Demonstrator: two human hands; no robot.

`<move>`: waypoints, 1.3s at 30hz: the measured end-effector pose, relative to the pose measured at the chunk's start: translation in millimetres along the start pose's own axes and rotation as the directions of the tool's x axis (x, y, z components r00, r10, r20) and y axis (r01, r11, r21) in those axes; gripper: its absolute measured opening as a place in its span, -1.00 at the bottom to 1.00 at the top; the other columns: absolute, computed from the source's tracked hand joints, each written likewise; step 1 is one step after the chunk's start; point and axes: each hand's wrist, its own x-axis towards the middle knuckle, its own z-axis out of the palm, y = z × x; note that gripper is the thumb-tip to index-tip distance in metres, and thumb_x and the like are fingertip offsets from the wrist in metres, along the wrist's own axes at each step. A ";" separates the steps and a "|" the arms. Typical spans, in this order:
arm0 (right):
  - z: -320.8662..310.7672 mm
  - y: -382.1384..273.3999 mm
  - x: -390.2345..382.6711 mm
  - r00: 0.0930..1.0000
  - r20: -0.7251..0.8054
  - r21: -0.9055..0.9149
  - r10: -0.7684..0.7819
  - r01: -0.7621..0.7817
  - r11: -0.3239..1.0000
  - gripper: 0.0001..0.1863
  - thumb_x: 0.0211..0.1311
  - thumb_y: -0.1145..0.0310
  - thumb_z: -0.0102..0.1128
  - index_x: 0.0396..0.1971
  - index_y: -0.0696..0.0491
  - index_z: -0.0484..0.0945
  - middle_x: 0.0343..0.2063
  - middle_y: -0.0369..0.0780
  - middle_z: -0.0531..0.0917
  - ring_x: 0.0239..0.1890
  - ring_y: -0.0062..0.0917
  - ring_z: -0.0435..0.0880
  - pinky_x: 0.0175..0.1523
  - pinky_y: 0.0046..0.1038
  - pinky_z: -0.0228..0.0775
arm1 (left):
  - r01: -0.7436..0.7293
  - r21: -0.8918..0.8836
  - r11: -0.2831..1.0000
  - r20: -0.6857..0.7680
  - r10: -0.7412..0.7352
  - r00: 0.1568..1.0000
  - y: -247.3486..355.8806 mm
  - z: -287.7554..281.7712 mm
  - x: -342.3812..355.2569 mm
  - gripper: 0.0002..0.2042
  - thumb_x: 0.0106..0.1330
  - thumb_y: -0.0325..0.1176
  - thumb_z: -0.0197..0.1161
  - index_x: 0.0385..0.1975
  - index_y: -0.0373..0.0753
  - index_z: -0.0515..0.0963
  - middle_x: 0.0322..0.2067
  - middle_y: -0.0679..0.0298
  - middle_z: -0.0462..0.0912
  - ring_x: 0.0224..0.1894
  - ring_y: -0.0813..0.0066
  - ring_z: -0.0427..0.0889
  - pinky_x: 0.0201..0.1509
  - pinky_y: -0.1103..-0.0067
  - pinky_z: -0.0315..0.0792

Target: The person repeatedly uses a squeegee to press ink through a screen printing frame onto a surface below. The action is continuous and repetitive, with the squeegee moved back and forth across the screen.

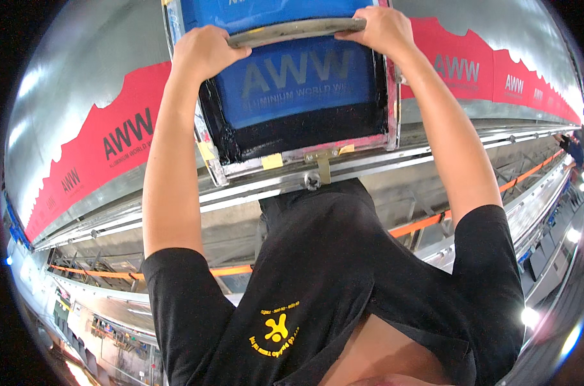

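My left hand [208, 53] and my right hand [388, 32] grip opposite ends of a long squeegee [298, 29] with a worn greyish handle. Fingers of both hands wrap over it, thumbs on the near side. It lies crosswise above a screen-printing frame [393, 103] with blue mesh [285, 112]; the squeegee's lower edge is hard to see. Dark letter shapes show in the mesh. Black ink [311, 132] coats the near end and sides inside the frame. A metal bracket [324, 168] at the frame's near edge meets the table rail.
Grey sheet material [80, 71] covers the long table, with red jagged prints [134, 112] on both sides of the frame. A metal rail [253, 196] edges the table. Below run orange bars [427, 224]. A person [571, 149] stands far right.
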 end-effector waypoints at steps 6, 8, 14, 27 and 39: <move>23.9 -8.9 -56.8 0.993 -0.116 0.042 0.001 0.003 0.999 -0.58 0.05 -0.15 0.55 -0.23 -0.19 0.79 -0.27 -0.32 0.78 -0.13 -0.28 0.79 -0.07 -0.15 0.63 | 0.040 0.031 0.999 -0.055 -0.038 0.998 18.8 29.6 -53.0 -0.39 0.15 0.31 0.45 -0.08 -0.13 0.80 -0.15 0.08 0.83 -0.01 0.03 0.78 0.09 0.20 0.63; 51.5 -8.8 -111.4 0.985 -0.172 0.119 -0.030 0.051 0.992 -0.62 -0.11 0.27 0.58 -0.18 -0.20 0.77 -0.28 -0.33 0.73 -0.09 -0.29 0.75 -0.04 -0.19 0.61 | 0.105 -0.055 0.993 -0.005 -0.106 0.994 35.0 56.8 -102.2 -0.44 0.12 0.26 0.50 -0.08 -0.08 0.79 -0.08 0.16 0.81 0.00 0.08 0.77 0.10 0.23 0.64; 55.5 -33.7 -257.3 0.941 -0.328 0.263 -0.082 0.175 0.949 -0.64 -0.21 0.31 0.59 -0.28 -0.17 0.77 -0.33 -0.36 0.70 -0.19 -0.33 0.73 -0.11 -0.23 0.60 | 0.044 -0.188 0.981 -0.152 -0.073 0.986 75.7 102.7 -246.1 -0.50 -0.02 -0.19 0.59 -0.02 -0.17 0.77 -0.04 0.15 0.79 0.04 0.09 0.74 0.09 0.27 0.63; 0.4 -51.8 -201.2 0.953 0.287 0.220 -0.097 0.033 0.975 -0.20 -0.24 -0.40 0.60 -0.23 0.06 0.81 -0.31 -0.05 0.83 -0.18 -0.10 0.83 -0.05 -0.11 0.64 | 0.059 -0.037 0.998 0.090 -0.055 0.994 45.2 75.6 -217.7 -0.11 -0.18 0.65 0.39 -0.23 -0.17 0.84 -0.36 0.08 0.83 -0.17 0.07 0.82 -0.02 0.28 0.65; 5.7 10.7 -100.5 0.911 0.347 0.662 -0.220 -0.072 0.746 -0.29 0.18 -0.30 0.46 -0.17 0.18 0.79 -0.25 -0.12 0.82 -0.17 -0.41 0.77 0.04 -0.34 0.60 | -0.114 -0.267 0.957 0.244 0.181 0.953 10.5 18.7 -124.9 -0.14 -0.09 0.54 0.46 -0.32 -0.34 0.81 -0.44 -0.12 0.76 -0.27 -0.07 0.79 -0.11 0.23 0.62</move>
